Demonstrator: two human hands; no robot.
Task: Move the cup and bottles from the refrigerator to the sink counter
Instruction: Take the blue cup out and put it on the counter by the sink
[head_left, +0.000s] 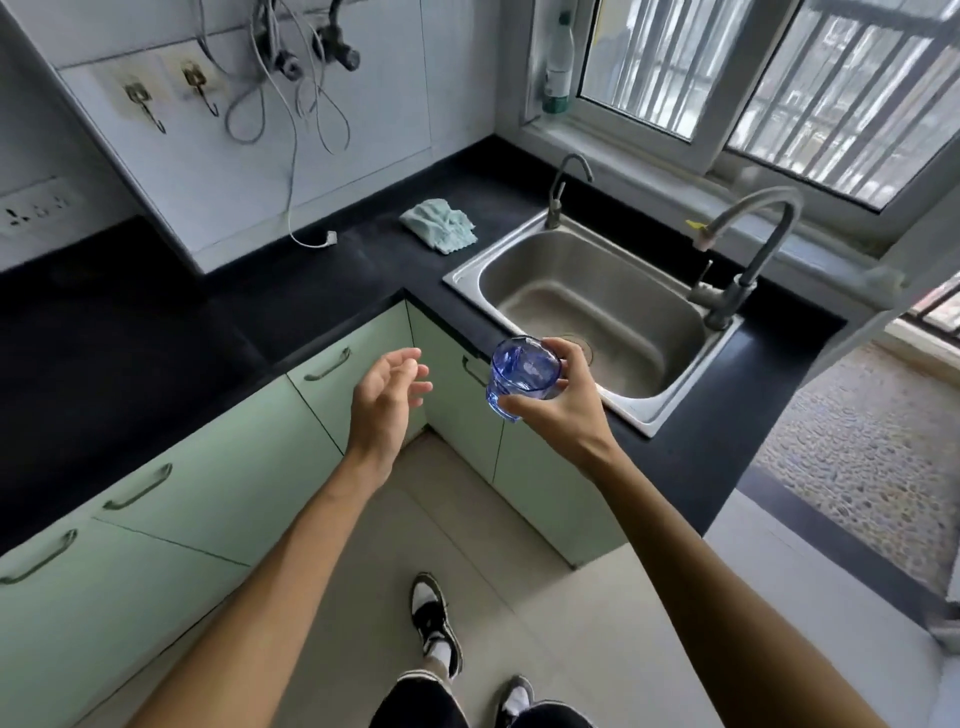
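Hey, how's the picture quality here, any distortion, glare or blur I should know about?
Head view: wide-angle bending curves the counter edges and window frame; daylight through the window washes out the outside; the left edge near the wall socket is soft; the blue cup in the right hand and the open left hand are fairly sharp.

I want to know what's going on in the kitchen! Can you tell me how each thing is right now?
blue glass cup: held in the air, tilted, looks empty
right hand: grip closed on the cup
left hand: open, empty
sink: empty, no water
large faucet: off
green cloth: crumpled on the counter
plastic bottle: upright on the windowsill
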